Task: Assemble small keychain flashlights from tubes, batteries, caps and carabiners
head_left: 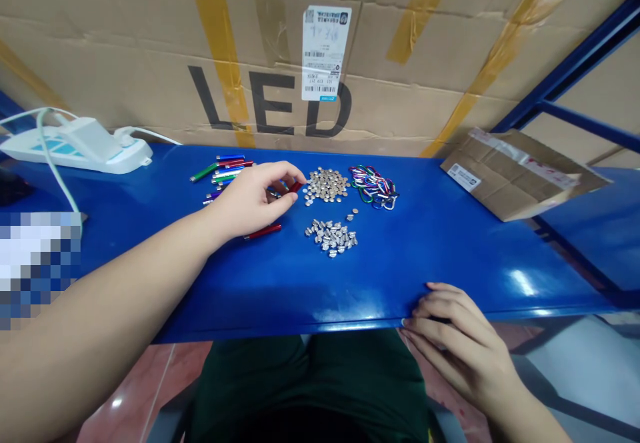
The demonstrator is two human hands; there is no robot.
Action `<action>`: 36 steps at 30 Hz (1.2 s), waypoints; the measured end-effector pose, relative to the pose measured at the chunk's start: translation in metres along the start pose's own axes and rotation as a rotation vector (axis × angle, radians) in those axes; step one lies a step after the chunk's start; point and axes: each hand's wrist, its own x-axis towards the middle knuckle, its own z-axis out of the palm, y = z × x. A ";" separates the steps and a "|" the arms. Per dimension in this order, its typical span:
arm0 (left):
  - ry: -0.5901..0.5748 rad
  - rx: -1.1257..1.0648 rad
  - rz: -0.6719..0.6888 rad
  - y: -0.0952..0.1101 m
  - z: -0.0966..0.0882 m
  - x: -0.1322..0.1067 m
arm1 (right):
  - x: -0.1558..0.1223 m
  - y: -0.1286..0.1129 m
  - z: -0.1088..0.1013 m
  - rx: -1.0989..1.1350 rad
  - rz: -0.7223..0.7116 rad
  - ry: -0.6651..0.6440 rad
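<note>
two heaps of silver discs [326, 184], one bunch of coloured tubes [226, 167], one carabiner tangle [374, 187], one power strip [85, 143]

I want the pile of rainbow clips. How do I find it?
Look below the big cardboard box marked LED, on the blue shelf. Three small heaps lie mid-shelf, just right of the left hand. The clips are the farthest right: bright coloured loops, while the other two heaps are plain silver discs.
</note>
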 end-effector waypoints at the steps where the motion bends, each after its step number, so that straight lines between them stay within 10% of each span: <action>1: -0.002 0.001 -0.002 0.000 0.000 0.000 | -0.001 0.000 0.000 0.004 0.005 0.000; 9: 0.004 -0.054 0.013 -0.004 0.002 -0.002 | 0.023 -0.002 -0.010 0.157 0.040 0.054; 14: 0.015 -0.118 0.023 -0.001 0.004 -0.003 | 0.095 0.005 -0.022 0.247 -0.084 0.120; 22: -0.041 -0.144 0.083 -0.002 0.005 -0.003 | 0.217 0.036 0.029 0.640 0.235 -0.110; 36: -0.086 -0.141 0.117 -0.010 0.013 -0.002 | 0.206 0.046 0.072 1.085 0.448 -0.179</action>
